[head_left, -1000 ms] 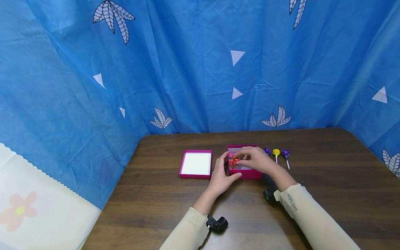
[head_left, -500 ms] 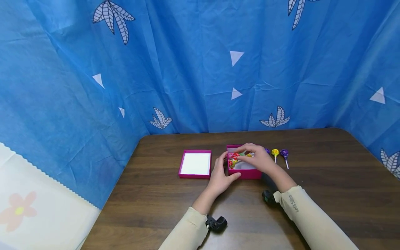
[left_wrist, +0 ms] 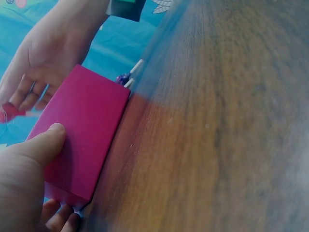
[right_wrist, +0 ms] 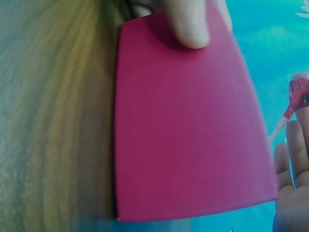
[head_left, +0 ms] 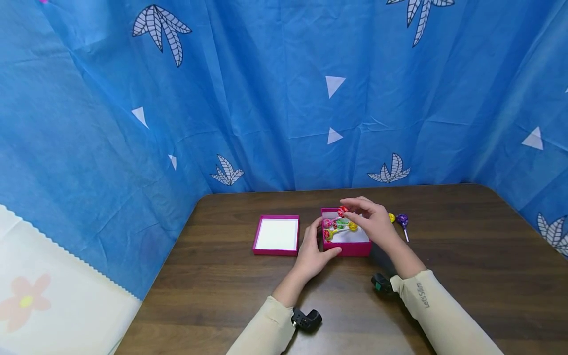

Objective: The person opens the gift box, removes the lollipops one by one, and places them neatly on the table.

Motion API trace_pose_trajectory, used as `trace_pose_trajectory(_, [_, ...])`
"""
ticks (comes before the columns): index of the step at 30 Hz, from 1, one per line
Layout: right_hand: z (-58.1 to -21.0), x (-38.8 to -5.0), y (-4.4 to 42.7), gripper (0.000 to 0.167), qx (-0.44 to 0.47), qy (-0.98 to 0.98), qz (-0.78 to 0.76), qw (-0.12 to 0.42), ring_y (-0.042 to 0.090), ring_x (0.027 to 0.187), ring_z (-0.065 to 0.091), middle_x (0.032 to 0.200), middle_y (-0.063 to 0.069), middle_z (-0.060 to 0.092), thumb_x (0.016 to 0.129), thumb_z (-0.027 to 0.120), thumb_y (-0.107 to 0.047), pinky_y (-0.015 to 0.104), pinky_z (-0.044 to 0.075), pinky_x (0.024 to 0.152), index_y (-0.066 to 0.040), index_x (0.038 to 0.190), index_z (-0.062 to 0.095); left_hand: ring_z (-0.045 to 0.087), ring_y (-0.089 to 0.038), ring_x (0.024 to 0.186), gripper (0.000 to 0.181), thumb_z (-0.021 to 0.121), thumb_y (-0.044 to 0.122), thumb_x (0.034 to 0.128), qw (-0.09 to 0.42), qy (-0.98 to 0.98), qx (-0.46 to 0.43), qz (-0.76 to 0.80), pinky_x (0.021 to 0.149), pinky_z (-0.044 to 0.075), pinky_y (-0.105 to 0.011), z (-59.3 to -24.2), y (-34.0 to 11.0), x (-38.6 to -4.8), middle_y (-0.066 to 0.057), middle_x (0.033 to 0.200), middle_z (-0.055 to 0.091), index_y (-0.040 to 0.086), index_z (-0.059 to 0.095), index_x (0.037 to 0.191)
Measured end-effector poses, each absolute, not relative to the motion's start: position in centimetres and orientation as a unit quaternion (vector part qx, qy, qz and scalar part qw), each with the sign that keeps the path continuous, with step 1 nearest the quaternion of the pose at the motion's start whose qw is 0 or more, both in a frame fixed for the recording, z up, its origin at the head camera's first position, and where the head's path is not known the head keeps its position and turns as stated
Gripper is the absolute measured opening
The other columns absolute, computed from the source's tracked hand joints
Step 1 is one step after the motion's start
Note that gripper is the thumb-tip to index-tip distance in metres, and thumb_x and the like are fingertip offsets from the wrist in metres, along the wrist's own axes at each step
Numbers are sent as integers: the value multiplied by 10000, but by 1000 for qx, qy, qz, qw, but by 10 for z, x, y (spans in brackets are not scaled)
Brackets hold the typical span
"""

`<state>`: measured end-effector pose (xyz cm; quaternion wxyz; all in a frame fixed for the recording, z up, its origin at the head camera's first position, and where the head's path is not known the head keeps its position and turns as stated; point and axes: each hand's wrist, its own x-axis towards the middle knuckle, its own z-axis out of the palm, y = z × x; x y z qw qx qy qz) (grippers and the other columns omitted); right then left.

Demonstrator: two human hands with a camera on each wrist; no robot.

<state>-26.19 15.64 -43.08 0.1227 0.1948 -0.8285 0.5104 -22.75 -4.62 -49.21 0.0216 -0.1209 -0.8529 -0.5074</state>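
Right hand (head_left: 372,221) pinches a red lollipop (head_left: 341,211) over the open pink box (head_left: 355,250).
The lollipop's head sits between thumb and fingertips near the back rim, its stick slanting down toward the inside; whether it touches the sweets below is hard to tell. The left hand (head_left: 312,251) holds the box at its near left corner, thumb on the front wall, fingers along the left side. Inside lie several other lollipops (head_left: 352,226), mostly toward the left. The white-lined lid (head_left: 278,234) rests left of the box on the table (head_left: 230,281); a purple lollipop (head_left: 402,220) and a partly hidden yellow one (head_left: 392,217) lie to the right.
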Motion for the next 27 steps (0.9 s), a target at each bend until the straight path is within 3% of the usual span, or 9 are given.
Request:
trace_pose_trajectory(5, [-427, -256, 165, 306, 168, -828, 513, 151, 56, 940, 572, 1174, 33, 676, 946, 695, -288, 121, 506, 779, -189, 1235, 711, 424, -184, 1394, 915, 785, 379, 848, 15, -852, -117, -510, 1152, 419, -448, -492, -46, -227, -35, 1521, 393, 285, 221, 1563])
trace_pose_trajectory(12, [-419, -248, 181, 298, 137, -825, 514, 192, 96, 891, 561, 1138, 29, 664, 932, 715, -262, 134, 500, 703, -161, 1213, 717, 425, -184, 1388, 917, 786, 377, 846, 17, -852, -114, -510, 1137, 434, -450, -493, -45, -227, -22, 1514, 393, 282, 222, 1563])
trace_pose_trajectory(21, [-412, -245, 205, 315, 83, -816, 529, 217, 59, 914, 578, 1067, -179, 617, 937, 706, -274, 94, 501, 707, -158, 1230, 704, 432, -193, 1376, 916, 788, 358, 845, 23, -850, -121, -513, 1116, 456, -456, -493, -44, -227, -34, 1500, 404, 267, 228, 1563])
trace_pose_trajectory(27, [-411, -248, 215, 338, 52, -811, 533, 234, 28, 906, 585, 1035, -224, 618, 927, 715, -290, 94, 508, 681, -160, 1239, 704, 437, -184, 1370, 909, 790, 364, 842, 25, -850, -118, -512, 1126, 446, -451, -494, -45, -227, -30, 1497, 408, 306, 230, 1555])
